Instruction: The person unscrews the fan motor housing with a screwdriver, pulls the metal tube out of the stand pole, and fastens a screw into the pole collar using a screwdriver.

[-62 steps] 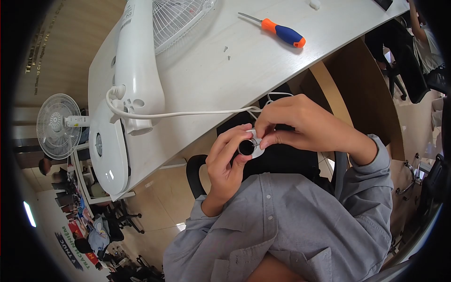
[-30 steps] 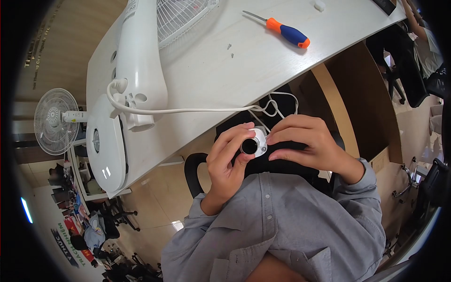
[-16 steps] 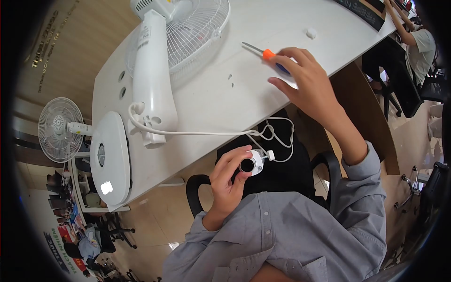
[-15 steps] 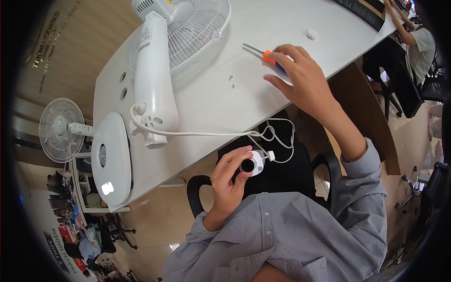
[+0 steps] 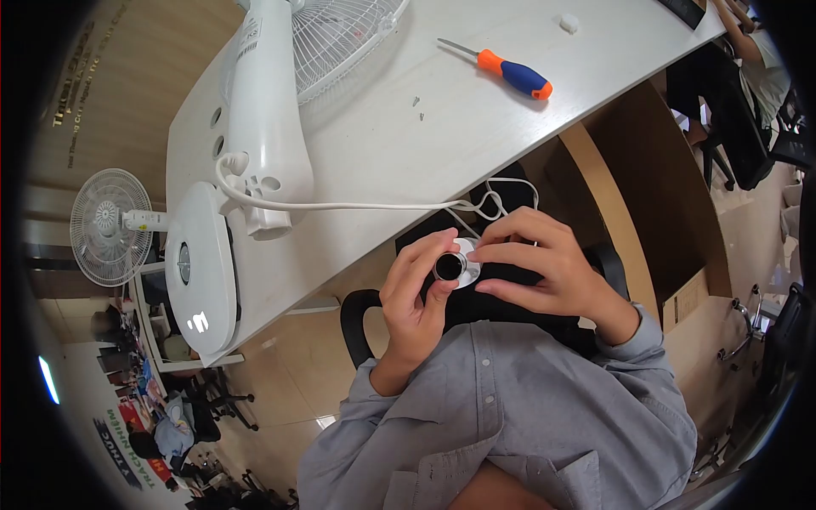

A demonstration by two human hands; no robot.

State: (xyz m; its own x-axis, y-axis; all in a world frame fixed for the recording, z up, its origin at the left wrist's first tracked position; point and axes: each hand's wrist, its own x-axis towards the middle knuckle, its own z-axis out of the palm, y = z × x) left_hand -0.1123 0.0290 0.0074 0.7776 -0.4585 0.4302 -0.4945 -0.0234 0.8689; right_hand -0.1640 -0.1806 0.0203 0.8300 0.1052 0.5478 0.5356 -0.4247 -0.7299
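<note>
My left hand (image 5: 416,293) is closed around a white round fitting (image 5: 468,265) with a dark round opening, held above my lap in front of the table edge. My right hand (image 5: 540,263) is curled against the fitting's right side, fingertips touching it; what lies between its fingers is hidden. A screwdriver (image 5: 515,74) with a blue and orange handle lies on the table. Beyond my left hand, a white fan (image 5: 272,110) lies on the table, and its white power cord (image 5: 340,206) runs over the edge to behind my hands.
A white fan base (image 5: 201,272) sits at the table's left end. Several small screws (image 5: 417,106) and a small white piece (image 5: 569,24) lie on the tabletop. An open cardboard box (image 5: 608,200) stands right of the black chair (image 5: 357,319). Another fan (image 5: 109,221) stands farther left.
My right hand has let go of the screwdriver, leaving it on the table, and has come down to the fitting, covering the white knob that showed there. My left hand keeps its hold.
</note>
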